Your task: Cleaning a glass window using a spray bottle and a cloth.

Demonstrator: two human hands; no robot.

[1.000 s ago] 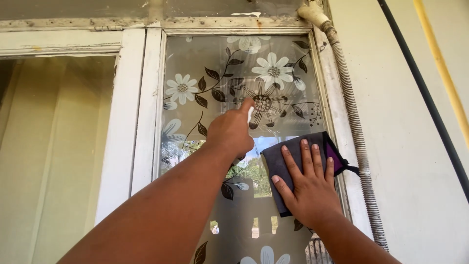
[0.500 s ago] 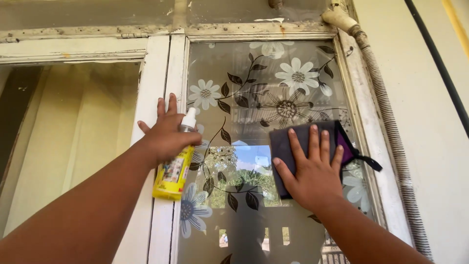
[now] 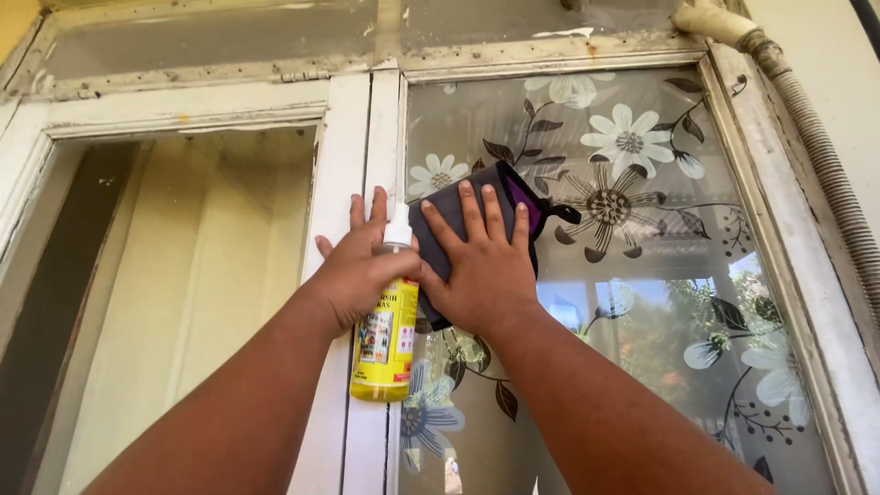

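Left hand (image 3: 357, 266): raised against the white window frame (image 3: 344, 165), thumb and palm clamped round the neck of a yellow spray bottle (image 3: 385, 339); index and middle fingers (image 3: 367, 213) stretched flat up the frame. Bottle long axis near upright, white nozzle on top beside the thumb, body hanging below the hand, over the frame edge and the left margin of the glass.

Right hand (image 3: 481, 266): palm flat, fingers spread and pointing up, pressing a grey cleaning cloth (image 3: 440, 215) onto the window pane (image 3: 660, 302). Not clenched; cloth pinned under palm and fingertips rather than gripped. Cloth at the upper left of the pane, purple lining and a dark loop showing at its right edge, just beside the spray bottle, thumb side of the right hand touching or nearly touching the left hand.

Relation: uncovered glass lying to the right of and below the cloth; right hand nearer to it. Both forearms rising from the lower edge of the view, converging at the pane's left side.

Pane: frosted film with white and dark flower pattern, clear patch reflecting trees and sky. Corrugated hose (image 3: 825, 156) down the right of the frame.
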